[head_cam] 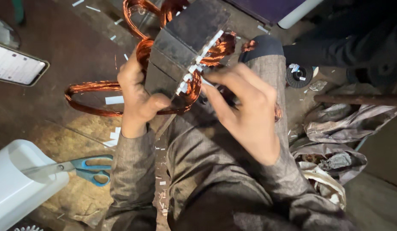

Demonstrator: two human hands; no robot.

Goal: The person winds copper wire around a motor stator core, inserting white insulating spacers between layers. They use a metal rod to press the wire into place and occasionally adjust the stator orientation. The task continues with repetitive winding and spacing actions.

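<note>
Scissors (85, 167), phone (16, 65), paper scraps (114, 99) on floor (70, 38).

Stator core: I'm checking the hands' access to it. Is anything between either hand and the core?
Nothing visible. The left hand already grips the core by its side, and the right hand's fingertips touch the white slot strips among the copper coils.

Grey-brown woven long sleeves (130, 171), matching trousers (267, 85), perhaps coarse wool.

Dim warm light from above; corners dark, slight motion blur, glare on white plastic bottom-left.
</note>
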